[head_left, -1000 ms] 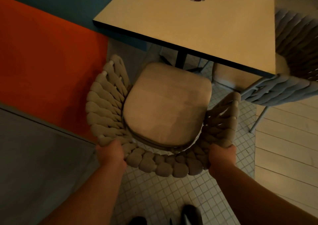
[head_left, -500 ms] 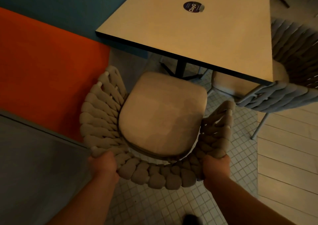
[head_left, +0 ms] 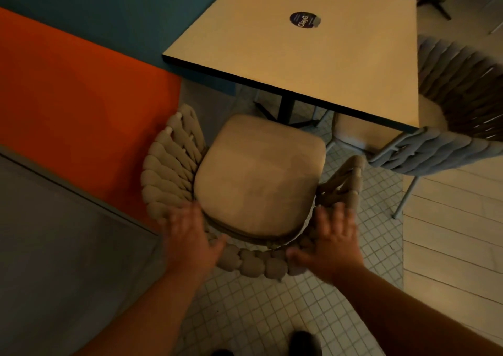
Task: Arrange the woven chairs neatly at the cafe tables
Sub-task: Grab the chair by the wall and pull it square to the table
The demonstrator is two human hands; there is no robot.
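Observation:
A beige woven chair point(head_left: 168, 176) with a tan seat cushion point(head_left: 258, 176) stands in front of me, its seat front just under the near edge of the square cafe table point(head_left: 313, 61). My left hand point(head_left: 190, 235) hovers over the left rear of the backrest with fingers spread. My right hand point(head_left: 334, 241) is spread over the right rear of the backrest. Both hands are blurred and grip nothing. A second, grey woven chair point(head_left: 446, 148) stands at the table's right side.
An orange and teal wall panel point(head_left: 81, 97) runs close along the chair's left side. The table's black pedestal point(head_left: 287, 107) stands on small white floor tiles point(head_left: 258, 314). Pale floorboards point(head_left: 449, 246) lie to the right. My shoes point(head_left: 304, 343) show at the bottom edge.
Both hands have let go of the backrest and opened, now spread above it. The view has pulled back from the chair and table.

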